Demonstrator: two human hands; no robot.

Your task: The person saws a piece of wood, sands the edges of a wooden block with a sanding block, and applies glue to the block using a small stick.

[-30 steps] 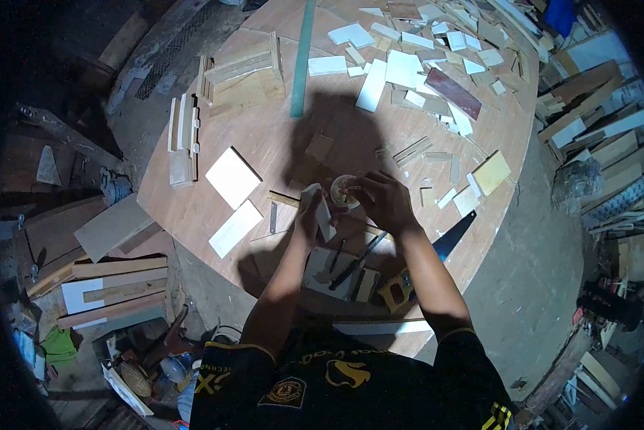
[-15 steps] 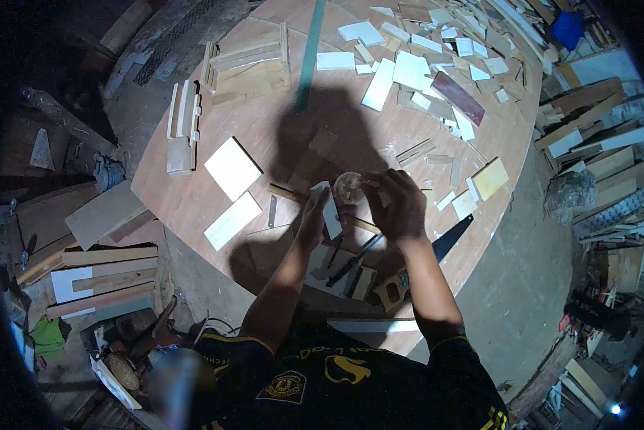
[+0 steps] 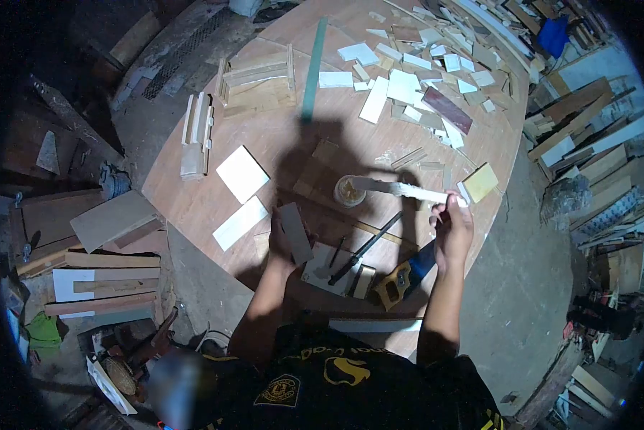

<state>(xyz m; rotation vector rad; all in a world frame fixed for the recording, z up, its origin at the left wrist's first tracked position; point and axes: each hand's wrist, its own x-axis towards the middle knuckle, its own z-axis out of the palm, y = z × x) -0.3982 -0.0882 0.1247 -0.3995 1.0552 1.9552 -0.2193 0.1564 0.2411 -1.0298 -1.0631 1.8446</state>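
Note:
My right hand (image 3: pixel 452 228) pinches one end of a long white stick (image 3: pixel 426 193), raised and pointing left. Whitish paste coats its middle, and its far end lies in shadow above a small round tub (image 3: pixel 349 191). The tub holds a pale brownish substance. My left hand (image 3: pixel 280 251) is closed on a small flat rectangular board (image 3: pixel 295 233), tilted upright, its face in shadow. Close to my hands lie a long dark tool (image 3: pixel 365 247), a handsaw with a yellowish handle (image 3: pixel 393 285) and a small wood block (image 3: pixel 364 282).
Pale boards (image 3: pixel 242 174) lie left on the table (image 3: pixel 257 136), near a wooden frame piece (image 3: pixel 261 93). Many offcuts (image 3: pixel 404 86) cover the back right, and a yellowish block (image 3: pixel 481 182) sits near the right edge. Planks (image 3: pixel 107 283) and more wood surround the table on the floor.
My right hand has moved right and away from the tub, lifting the white stick out. My left hand has shifted left and down and turned the small board so its broad face shows.

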